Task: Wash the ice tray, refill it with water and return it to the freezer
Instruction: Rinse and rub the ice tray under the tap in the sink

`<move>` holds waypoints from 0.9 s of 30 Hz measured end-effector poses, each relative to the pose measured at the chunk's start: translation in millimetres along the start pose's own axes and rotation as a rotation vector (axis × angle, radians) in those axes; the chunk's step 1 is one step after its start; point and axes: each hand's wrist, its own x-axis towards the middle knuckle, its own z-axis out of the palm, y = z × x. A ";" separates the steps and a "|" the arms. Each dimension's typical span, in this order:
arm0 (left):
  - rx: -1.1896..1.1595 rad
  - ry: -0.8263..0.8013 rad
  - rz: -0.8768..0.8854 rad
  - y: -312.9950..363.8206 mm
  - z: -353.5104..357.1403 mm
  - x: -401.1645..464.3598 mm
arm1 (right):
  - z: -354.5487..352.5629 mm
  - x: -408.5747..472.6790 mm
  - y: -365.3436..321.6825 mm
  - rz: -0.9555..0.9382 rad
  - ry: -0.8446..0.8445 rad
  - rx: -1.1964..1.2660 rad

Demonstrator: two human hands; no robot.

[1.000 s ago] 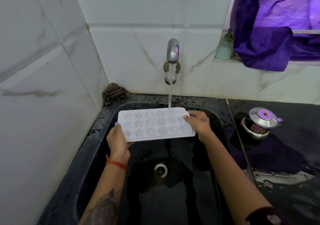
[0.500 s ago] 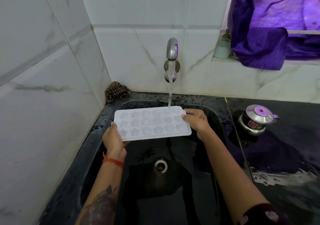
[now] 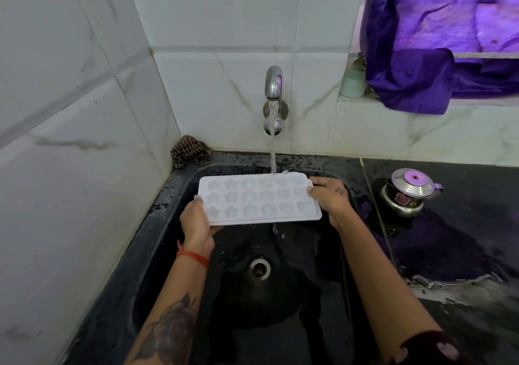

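Observation:
A white ice tray with star and flower shaped cells is held level over the black sink. My left hand grips its near-left corner, thumb on top. My right hand grips its right end. The steel tap on the back wall runs, and its stream lands on the tray's far edge, right of the middle. Water drips off the tray's near edge into the basin, above the drain.
A checked cloth lies in the sink's back-left corner. A small steel kettle stands on the wet black counter to the right. A purple cloth and a pale cup sit on the window ledge. Tiled walls close the left and back.
The tray has stayed under the running tap with both hands holding it. It has shifted slightly, so the stream now hits its far edge and water spills off the near side.

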 end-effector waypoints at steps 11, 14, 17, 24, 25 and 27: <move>0.065 -0.112 -0.048 -9.1 30.9 3.2 | -26.0 10.0 6.2 0.040 0.156 0.012; 0.072 -0.132 -0.047 -11.6 40.7 2.2 | -33.1 15.2 10.4 0.045 0.170 0.012; 0.088 -0.147 -0.058 -13.7 49.6 1.7 | -40.1 17.0 12.1 0.053 0.199 0.014; 0.121 -0.194 -0.066 -22.0 67.8 2.2 | -56.1 23.6 19.9 0.069 0.245 0.025; 0.125 -0.202 -0.067 -22.6 70.0 2.3 | -58.2 25.4 22.0 0.067 0.246 0.028; 0.134 -0.221 -0.072 -23.3 74.1 2.1 | -61.6 26.7 23.2 0.071 0.259 0.036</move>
